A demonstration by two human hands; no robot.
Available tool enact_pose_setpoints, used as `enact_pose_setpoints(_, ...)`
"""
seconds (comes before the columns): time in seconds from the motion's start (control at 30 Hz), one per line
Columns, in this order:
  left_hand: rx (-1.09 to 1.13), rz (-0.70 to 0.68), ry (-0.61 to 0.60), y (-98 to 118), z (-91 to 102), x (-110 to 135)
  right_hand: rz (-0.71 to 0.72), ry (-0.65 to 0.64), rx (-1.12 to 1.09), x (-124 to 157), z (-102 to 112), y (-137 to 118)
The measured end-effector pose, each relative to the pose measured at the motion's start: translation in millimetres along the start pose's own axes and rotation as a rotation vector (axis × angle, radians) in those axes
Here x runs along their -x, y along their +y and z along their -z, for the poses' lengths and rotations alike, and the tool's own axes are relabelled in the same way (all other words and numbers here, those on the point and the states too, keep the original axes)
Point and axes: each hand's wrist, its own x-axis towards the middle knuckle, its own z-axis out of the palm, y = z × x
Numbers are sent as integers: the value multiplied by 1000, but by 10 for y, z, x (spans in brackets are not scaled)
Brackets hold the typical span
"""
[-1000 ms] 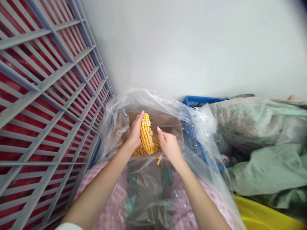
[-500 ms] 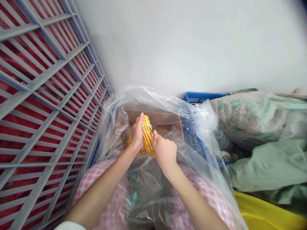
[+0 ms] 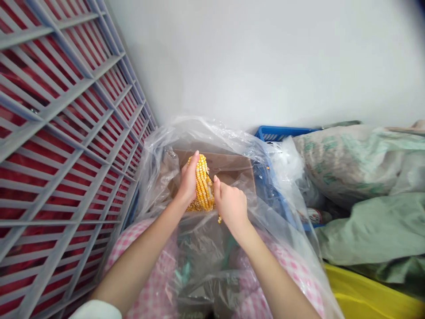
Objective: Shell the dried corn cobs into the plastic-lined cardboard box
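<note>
My left hand (image 3: 190, 178) is wrapped round a yellow corn cob (image 3: 203, 184), its thumb near the upper end. The cob is tilted over the box, and a pale strip without kernels shows along its right side. My right hand (image 3: 231, 206) is closed beside the cob's right side. From its thumb a thin dark pointed tool (image 3: 210, 177) reaches to the kernels; its handle is hidden in the fist. A few kernels (image 3: 219, 219) hang in the air under the right hand. Loose kernels (image 3: 195, 205) lie below the cob.
Clear plastic sheeting (image 3: 212, 128) lines a cardboard box (image 3: 229, 164) and drapes over my pink checked legs. A grey slatted crate (image 3: 76, 150) stands at the left. To the right are a blue basket (image 3: 285, 132), a stuffed sack (image 3: 352, 159), green cloth (image 3: 365, 230) and a yellow container (image 3: 368, 292).
The tool has run down the cob's right side, where a bare strip now shows. A few kernels have come off and are falling. Both hands stay in about the same place.
</note>
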Motion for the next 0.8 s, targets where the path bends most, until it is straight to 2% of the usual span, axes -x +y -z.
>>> enact_pose_setpoints(0.13,-40,-103,8,-32,-15,7,-25,-28,-31,5,51,29)
enact_pose_setpoints(0.33,-60,-109,56,16,-22,-12,-19,-23,-47,24,44,11)
enact_pose_setpoints(0.57,-95,-105,1,2,17,-19,24,11,-2,8,-39,11)
enact_pose_setpoints(0.7,-85,-27,-41,-19,50,-8,33,51,15,23,-124,-27)
enact_pose_setpoints(0.8,-55,94,-73,-2,69,-12,51,76,16,19,-171,-40)
